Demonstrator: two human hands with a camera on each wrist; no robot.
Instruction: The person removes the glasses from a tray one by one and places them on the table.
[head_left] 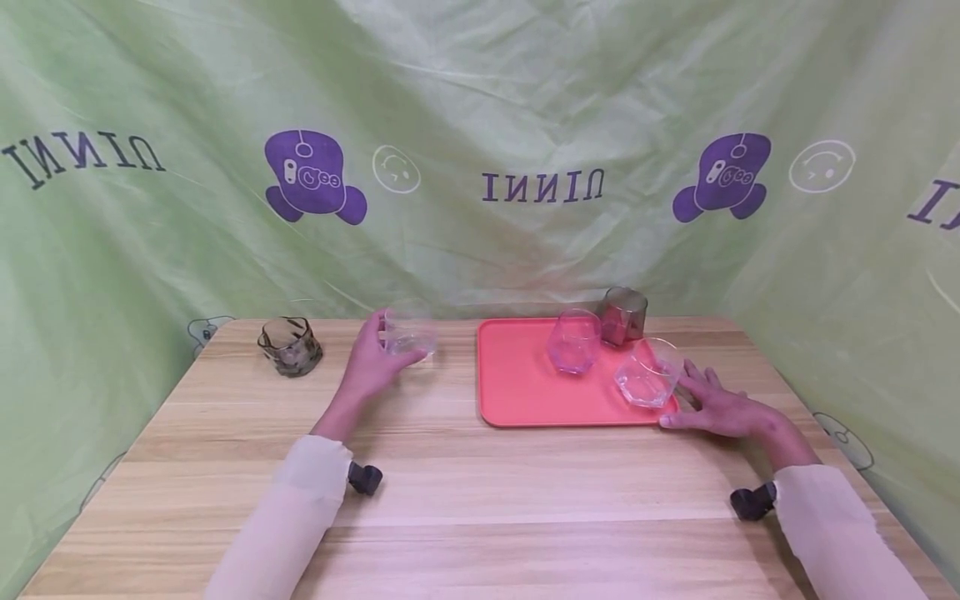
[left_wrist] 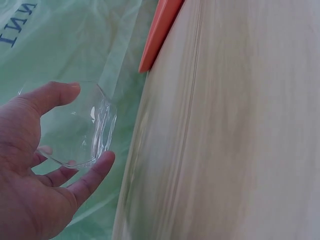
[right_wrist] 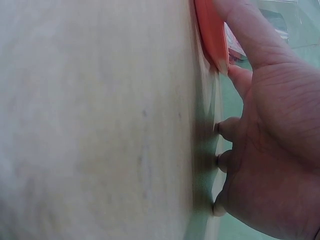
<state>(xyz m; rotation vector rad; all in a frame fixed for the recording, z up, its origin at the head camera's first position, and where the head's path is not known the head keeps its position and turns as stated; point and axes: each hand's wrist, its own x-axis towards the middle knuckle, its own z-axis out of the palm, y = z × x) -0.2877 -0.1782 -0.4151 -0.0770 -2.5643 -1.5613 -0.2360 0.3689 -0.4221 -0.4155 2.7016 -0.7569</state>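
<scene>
My left hand [head_left: 377,357] grips a clear glass [head_left: 411,333] near the table's back edge. In the left wrist view, the thumb is on one side of this glass [left_wrist: 92,125] and the fingers on the other; its base appears slightly off the tabletop. At the right end of the red tray [head_left: 525,400], my right hand [head_left: 716,406] has its fingers spread, with thumb and forefinger at the tray's edge. The right wrist view has the other fingertips [right_wrist: 222,160] on the table. Close to that hand, a clear faceted glass [head_left: 647,385] stands on the tray.
Another clear glass [head_left: 573,354] stands on the tray, with a dark tinted glass [head_left: 624,312] behind it at the back right corner. A dark patterned glass [head_left: 292,350] stands at the table's far left. A green printed cloth [head_left: 480,100] hangs behind the wooden table [head_left: 525,508].
</scene>
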